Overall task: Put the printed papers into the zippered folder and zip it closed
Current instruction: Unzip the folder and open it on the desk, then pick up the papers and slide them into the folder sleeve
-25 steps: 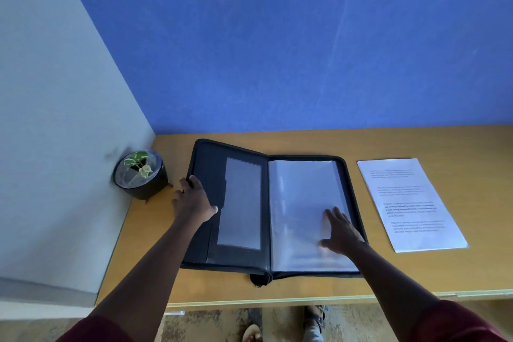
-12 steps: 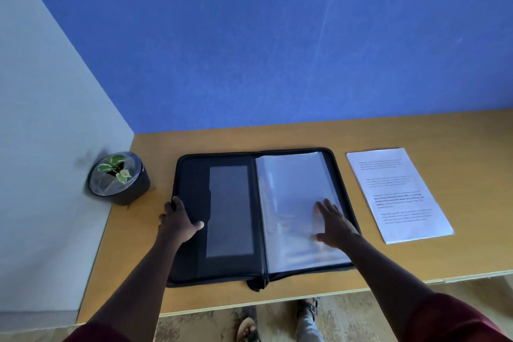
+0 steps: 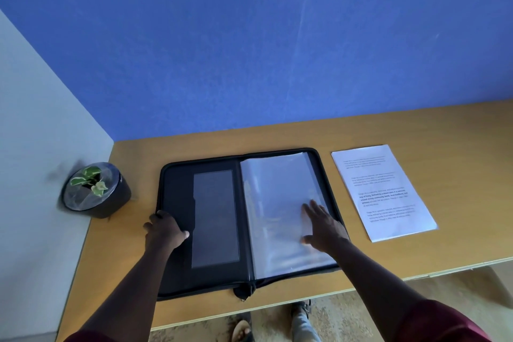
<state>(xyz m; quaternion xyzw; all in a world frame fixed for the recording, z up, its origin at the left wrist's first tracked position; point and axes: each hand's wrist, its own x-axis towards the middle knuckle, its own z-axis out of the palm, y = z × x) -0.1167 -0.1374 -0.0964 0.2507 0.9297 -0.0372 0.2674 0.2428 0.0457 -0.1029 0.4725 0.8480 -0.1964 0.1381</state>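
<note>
A black zippered folder (image 3: pixel 177 191) lies open and flat on the wooden desk (image 3: pixel 458 130). Its left half has a grey pocket panel (image 3: pixel 215 216); its right half holds clear plastic sleeves (image 3: pixel 273 191). My left hand (image 3: pixel 165 229) grips the folder's left outer edge, fingers curled over it. My right hand (image 3: pixel 323 225) rests flat with spread fingers on the clear sleeves near the right edge. The printed papers (image 3: pixel 384 191), a white stack with black text, lie on the desk just right of the folder, untouched.
A small potted plant (image 3: pixel 95 190) in a dark round pot stands at the desk's left end against the white wall. A blue wall backs the desk. The desk's front edge runs below the folder; feet show on the floor beneath.
The folder's left cover has gone from slightly raised to lying flat. My left hand slid down its left edge. My right hand stayed on the sleeves.
</note>
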